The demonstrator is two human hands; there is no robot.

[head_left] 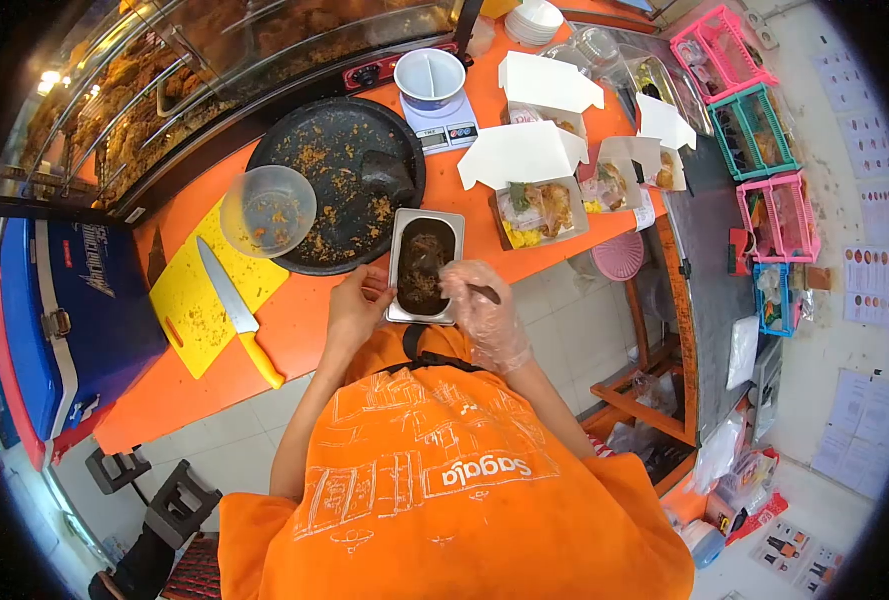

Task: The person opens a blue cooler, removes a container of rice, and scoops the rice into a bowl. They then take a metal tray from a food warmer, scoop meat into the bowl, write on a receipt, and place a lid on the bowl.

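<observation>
A small rectangular metal food pan (400, 308) stands at the table's front edge, holding a dark brown sauce or paste (425, 262). At its left rim, my left hand (362, 298) is bare, with curled fingers gripping the side. My right hand (487, 325), in a clear plastic glove, is closed around a dark-handled spoon (485, 293) at the pan's right side. The spoon's far end is hard to make out against the dark contents. Behind the pan lies a big round black tray (355, 125) scattered with brown crumbs.
A yellow cutting board (190, 290) with a knife (230, 290) lies left, beside a clear plastic bowl (268, 212). Open food boxes (540, 215) stand right. A scale (443, 128) bears a divided white bowl (431, 78). A glass display case (205, 90) and blue cooler (80, 310) border the table.
</observation>
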